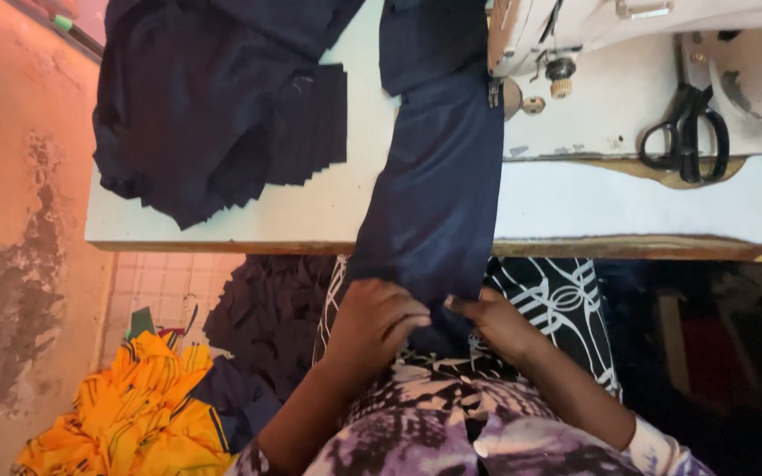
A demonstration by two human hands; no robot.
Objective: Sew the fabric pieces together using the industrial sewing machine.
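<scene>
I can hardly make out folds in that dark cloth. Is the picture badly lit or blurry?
Head view: light is even on the white table and sewing machine, no harsh glare; the navy strip held by the left hand and right hand swallows detail; the lower right sinks into shadow; slightly soft overall.

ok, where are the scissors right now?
In the head view the black scissors lie at the right of the table, beside the white sewing machine, well away from both hands.
</scene>
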